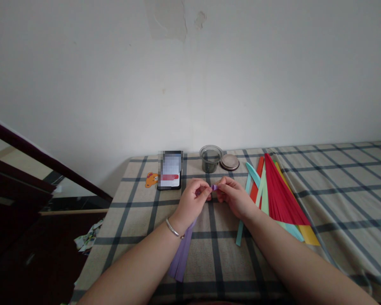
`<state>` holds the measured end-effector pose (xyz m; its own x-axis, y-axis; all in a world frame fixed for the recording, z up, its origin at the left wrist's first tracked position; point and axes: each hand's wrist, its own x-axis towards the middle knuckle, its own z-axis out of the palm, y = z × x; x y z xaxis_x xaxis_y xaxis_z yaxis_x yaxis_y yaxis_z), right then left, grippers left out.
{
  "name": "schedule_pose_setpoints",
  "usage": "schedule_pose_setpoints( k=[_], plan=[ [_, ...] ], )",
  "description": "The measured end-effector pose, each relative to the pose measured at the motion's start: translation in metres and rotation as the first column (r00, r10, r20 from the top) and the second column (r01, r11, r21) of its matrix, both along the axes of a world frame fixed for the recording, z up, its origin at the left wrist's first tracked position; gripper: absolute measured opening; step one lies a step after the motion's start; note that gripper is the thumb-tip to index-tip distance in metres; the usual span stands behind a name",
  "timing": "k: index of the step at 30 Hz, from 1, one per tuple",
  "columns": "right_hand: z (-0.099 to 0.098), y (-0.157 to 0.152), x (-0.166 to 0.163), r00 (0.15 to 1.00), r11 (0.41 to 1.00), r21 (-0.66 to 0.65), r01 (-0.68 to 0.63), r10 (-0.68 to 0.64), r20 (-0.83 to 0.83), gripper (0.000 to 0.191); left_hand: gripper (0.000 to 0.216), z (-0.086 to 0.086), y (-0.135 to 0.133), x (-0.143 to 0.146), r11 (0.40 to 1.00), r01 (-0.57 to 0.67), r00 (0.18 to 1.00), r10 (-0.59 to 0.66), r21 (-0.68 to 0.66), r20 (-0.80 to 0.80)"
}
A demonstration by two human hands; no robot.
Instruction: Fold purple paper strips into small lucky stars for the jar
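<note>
Between my two hands is a small loop of purple paper strip point(214, 187). My left hand point(197, 195) pinches it from the left, thumb against fingers. From the other side my right hand point(234, 195) pinches the same strip. A silver bangle point(172, 228) circles my left wrist. Several purple paper strips point(181, 256) lie on the cloth, partly hidden by my left forearm. To the right of my right hand, paper strips are fanned out: a red bundle point(281, 195) on top, with light blue point(239, 233), orange, pale green and yellow point(309, 235) ones about it.
On the checked tablecloth point(139, 220) stands a phone point(171, 169) with a bear cutout point(151, 180) beside it. A clear grey cup point(211, 159) and a round lid point(230, 162) are near the wall point(190, 84). The table edge drops off at left.
</note>
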<state>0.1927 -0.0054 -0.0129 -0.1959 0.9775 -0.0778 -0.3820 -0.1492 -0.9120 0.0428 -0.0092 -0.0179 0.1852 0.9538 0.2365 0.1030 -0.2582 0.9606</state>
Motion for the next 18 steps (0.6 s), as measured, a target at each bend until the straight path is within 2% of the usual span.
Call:
schedule_pose_setpoints(
  k=[4,8,13,18],
  plan=[
    [-0.001,0.0,-0.001,1.0,1.0,0.005,0.008,-0.008,0.017,0.027,0.016,-0.001,0.001,0.0,0.99,0.079,0.995,-0.07,-0.121,0.075],
    [-0.004,0.002,-0.001,0.999,0.999,0.039,0.01,-0.011,0.036,0.028,0.018,0.002,0.0,0.001,0.978,0.074,0.989,-0.047,-0.194,0.138],
    [-0.005,0.003,-0.001,0.998,0.999,0.033,0.011,-0.013,0.056,0.031,0.021,0.009,-0.002,0.004,0.972,0.053,0.992,-0.024,-0.231,0.127],
    [-0.004,0.003,0.001,1.0,1.0,0.024,0.003,-0.003,0.015,0.03,0.021,0.005,0.001,0.004,0.969,0.062,0.991,-0.03,-0.238,0.134]
  ],
)
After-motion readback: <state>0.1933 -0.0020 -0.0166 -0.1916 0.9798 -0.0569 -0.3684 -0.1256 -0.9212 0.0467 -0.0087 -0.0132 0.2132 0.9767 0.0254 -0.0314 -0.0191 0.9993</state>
